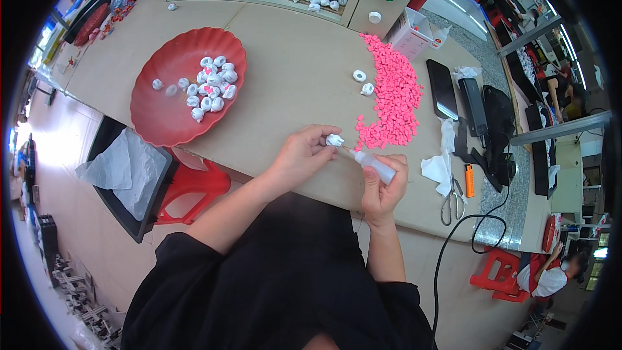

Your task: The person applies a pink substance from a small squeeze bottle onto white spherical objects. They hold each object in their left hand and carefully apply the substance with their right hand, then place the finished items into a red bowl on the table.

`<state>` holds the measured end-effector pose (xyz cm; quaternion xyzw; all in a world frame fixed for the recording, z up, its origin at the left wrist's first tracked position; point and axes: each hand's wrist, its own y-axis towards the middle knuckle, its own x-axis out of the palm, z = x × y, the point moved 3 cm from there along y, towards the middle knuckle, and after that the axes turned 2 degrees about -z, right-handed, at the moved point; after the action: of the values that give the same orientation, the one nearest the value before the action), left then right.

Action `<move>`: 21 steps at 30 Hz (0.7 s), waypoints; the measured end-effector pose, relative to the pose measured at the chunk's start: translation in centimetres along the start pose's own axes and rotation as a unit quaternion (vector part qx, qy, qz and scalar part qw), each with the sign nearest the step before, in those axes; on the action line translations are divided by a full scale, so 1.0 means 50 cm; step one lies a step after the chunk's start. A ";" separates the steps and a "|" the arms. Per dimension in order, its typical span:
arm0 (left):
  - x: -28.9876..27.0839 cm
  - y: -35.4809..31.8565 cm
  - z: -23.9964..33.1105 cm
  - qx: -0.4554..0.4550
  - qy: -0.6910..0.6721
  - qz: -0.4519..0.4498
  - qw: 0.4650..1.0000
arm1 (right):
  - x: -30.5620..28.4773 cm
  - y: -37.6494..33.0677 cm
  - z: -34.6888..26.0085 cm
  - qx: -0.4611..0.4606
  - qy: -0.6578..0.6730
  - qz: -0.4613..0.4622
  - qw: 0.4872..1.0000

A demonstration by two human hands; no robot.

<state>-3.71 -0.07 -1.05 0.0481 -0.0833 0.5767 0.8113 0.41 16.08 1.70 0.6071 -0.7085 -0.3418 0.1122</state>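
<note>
Pinched in the fingers of my left hand (304, 152) is a small white bead-like piece (334, 140), held above the table's near edge. My right hand (386, 189) grips a translucent squeeze bottle (377, 167), its thin nozzle pointing at the white piece; I cannot tell whether the tip touches it. Just beyond the bottle spreads a pile of small pink pieces (395, 100). Two white pieces (363, 83) with dark centres lie left of that pile. Farther left, a red scalloped dish (152, 94) holds several white pieces, some bearing pink hearts.
A cabinet (366, 0) with red and green lights stands at the back, white pieces inside. On the right lie a black phone (442, 87), scissors (453, 206), an orange lighter (470, 180) and a black cable (447, 236). A red stool (194, 188) and black tray (133, 175) sit below left.
</note>
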 end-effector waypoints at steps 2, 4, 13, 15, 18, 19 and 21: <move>0.000 0.000 -0.001 -0.002 -0.004 -0.001 1.000 | 0.001 0.002 -0.002 -0.004 -0.001 -0.001 1.000; 0.000 0.000 0.000 -0.005 -0.004 0.000 1.000 | 0.002 0.003 -0.003 -0.007 -0.001 -0.001 1.000; 0.002 0.000 0.005 -0.004 0.000 -0.002 1.000 | 0.003 0.005 -0.004 -0.010 -0.002 -0.003 1.000; 0.001 0.000 0.002 -0.006 -0.006 -0.002 1.000 | 0.002 0.001 0.002 -0.006 -0.003 -0.002 1.000; 0.001 0.000 0.003 -0.008 0.008 0.002 1.000 | 0.002 0.004 0.001 -0.013 -0.009 -0.005 1.000; 0.001 0.000 0.003 -0.007 0.006 0.002 1.000 | 0.002 0.005 0.001 -0.018 -0.010 -0.004 1.000; 0.002 0.001 0.002 -0.005 0.002 0.004 1.000 | 0.003 0.007 -0.001 -0.028 -0.013 -0.003 1.000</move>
<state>-3.73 0.01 -0.93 0.0425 -0.0845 0.5794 0.8096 0.13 15.95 1.90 0.6012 -0.6984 -0.3696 0.1194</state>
